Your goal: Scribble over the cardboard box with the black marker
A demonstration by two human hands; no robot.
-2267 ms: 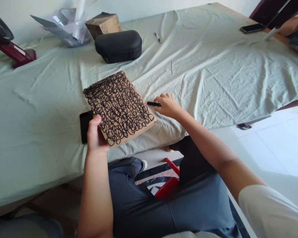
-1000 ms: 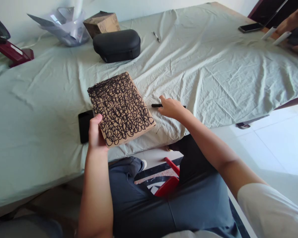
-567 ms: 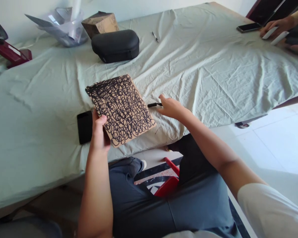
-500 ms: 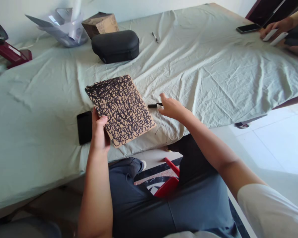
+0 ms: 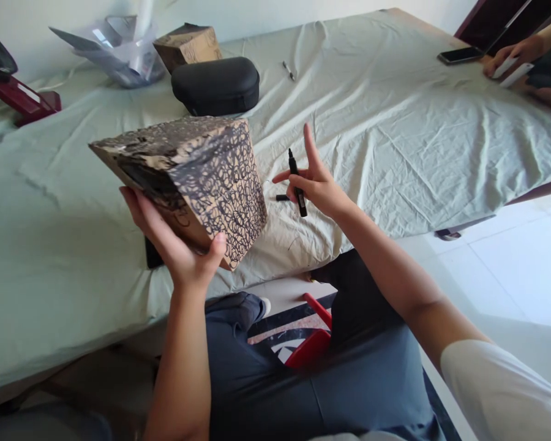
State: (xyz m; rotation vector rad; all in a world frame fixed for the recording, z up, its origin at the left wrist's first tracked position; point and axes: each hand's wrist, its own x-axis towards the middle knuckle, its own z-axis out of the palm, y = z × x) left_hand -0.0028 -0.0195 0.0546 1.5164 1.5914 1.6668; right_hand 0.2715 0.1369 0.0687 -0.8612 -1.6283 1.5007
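My left hand point(image 5: 179, 245) grips a cardboard box point(image 5: 227, 177) from its near left side, thumb on the front face and fingers along the left side. Black looping scribbles cover its front and top, and the box is tilted. To the right of it, my right hand point(image 5: 314, 180) holds an uncapped black marker point(image 5: 297, 184) between its fingers, tip pointing up and away, with another finger raised. The marker's black cap point(image 5: 282, 198) lies on the cloth just beyond that hand. A black phone-like slab point(image 5: 153, 254) is mostly hidden behind my left hand and the box.
On the cloth-covered table point(image 5: 371, 135) stand a black hard case point(image 5: 215, 86), a second cardboard box point(image 5: 193, 44) and a clear plastic container point(image 5: 128, 61). A pen point(image 5: 288, 70) lies near the back. At far right, another person's hands point(image 5: 517, 55) hold white pieces near a phone point(image 5: 460, 56).
My left hand has turned the box, so its top and left side now show. My right hand has raised the marker upright; before, it mostly hid behind the fingers.
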